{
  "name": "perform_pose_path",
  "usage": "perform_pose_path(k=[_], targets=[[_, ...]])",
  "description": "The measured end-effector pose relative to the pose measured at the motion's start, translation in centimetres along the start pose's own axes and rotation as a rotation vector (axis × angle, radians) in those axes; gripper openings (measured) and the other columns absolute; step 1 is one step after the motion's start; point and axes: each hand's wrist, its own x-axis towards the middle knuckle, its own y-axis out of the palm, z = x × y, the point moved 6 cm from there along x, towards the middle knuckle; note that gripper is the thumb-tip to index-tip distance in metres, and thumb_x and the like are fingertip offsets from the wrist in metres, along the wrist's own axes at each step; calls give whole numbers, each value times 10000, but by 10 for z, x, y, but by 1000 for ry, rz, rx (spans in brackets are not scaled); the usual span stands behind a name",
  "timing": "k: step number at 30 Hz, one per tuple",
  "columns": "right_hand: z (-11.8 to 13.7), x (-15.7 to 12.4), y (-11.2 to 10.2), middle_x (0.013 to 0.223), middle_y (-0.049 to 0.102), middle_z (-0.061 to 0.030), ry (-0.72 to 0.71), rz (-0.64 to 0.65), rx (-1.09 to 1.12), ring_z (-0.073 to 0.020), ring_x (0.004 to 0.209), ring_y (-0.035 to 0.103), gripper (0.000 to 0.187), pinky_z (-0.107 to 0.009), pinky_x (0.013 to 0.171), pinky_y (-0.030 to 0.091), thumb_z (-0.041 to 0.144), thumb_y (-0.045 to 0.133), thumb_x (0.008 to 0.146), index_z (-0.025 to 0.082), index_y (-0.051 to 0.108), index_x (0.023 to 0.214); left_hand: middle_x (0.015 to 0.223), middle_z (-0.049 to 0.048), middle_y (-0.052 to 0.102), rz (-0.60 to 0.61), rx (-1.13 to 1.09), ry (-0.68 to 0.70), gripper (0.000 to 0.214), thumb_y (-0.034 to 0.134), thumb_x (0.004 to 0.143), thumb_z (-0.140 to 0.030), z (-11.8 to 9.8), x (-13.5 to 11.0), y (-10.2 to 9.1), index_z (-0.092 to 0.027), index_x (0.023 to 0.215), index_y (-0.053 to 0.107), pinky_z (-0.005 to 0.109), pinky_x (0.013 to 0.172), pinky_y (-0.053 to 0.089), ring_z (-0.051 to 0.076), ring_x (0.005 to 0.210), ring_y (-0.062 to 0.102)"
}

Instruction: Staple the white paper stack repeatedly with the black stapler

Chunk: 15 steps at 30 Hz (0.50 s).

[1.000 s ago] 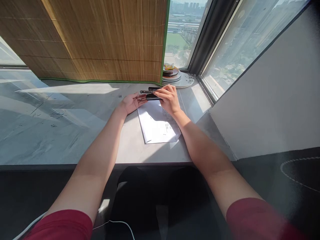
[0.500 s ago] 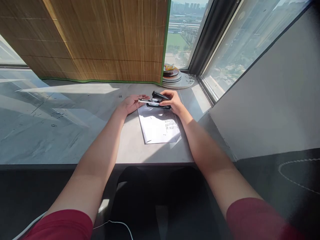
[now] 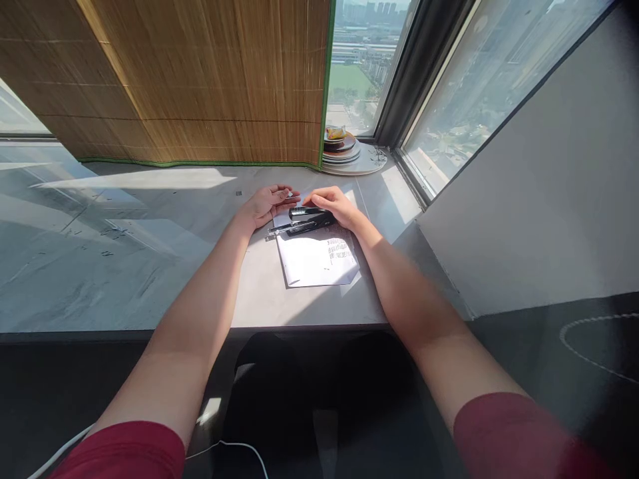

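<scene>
A black stapler (image 3: 303, 221) lies opened out on the top edge of a white printed sheet (image 3: 315, 261) on the grey sill (image 3: 200, 219). My right hand (image 3: 335, 203) lies over the stapler's rear end, its fingers bent around the upper arm. To the left of the stapler, my left hand (image 3: 263, 203) rests on the sill, palm up. Its fingers curl in toward the right fingertips. Something small and pale shows between the fingertips, too small to name.
A stack of plates (image 3: 342, 150) with a yellow item on top stands at the back by the window corner. A bamboo blind (image 3: 210, 80) hangs behind the sill. A grey wall (image 3: 539, 199) rises on the right. A white cable (image 3: 234, 444) runs below.
The stapler has come down from my hands onto the sheet and now lies opened out. My left fingers have curled in from an open palm. My right hand has shifted slightly left.
</scene>
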Motion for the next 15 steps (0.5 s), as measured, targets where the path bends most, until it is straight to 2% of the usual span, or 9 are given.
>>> perform_pose_path(k=[2,5,8,10,15], targets=[[2,1,0,1023,791,-64,-48,1,32,-275,1015,724,674,-437,940,613,908,649,874,264,819,977,1111,138,844,7,18,24,227,855,973,-226,0,-1,3,-153,1125,704,397,1112,631,232,1090,835],[12,1,0,1302,762,-75,-155,2,35,-288,1247,689,613,-451,1054,592,867,667,911,301,832,1080,1007,117,852,19,77,99,321,929,908,-280,-1,-2,8,-161,1093,694,395,1060,645,234,1000,844],[18,1,6,1480,702,-56,-175,95,28,-289,1405,626,582,-461,1202,514,851,649,939,320,852,1068,925,75,853,35,147,181,387,957,875,-331,-3,-3,12,-186,1101,678,396,1022,652,228,929,844],[19,0,10,1463,720,-48,-154,149,39,-284,1408,631,576,-459,1235,487,852,650,937,328,858,1057,906,64,854,47,182,203,406,959,870,-367,-3,-4,14,-204,1089,658,402,1012,650,237,931,846],[16,2,12,1325,783,-59,-172,138,69,-277,1325,685,556,-469,1208,504,840,672,929,337,865,1063,912,85,855,69,221,218,440,954,870,-428,-4,-6,16,-214,1078,630,409,995,640,277,991,849]])
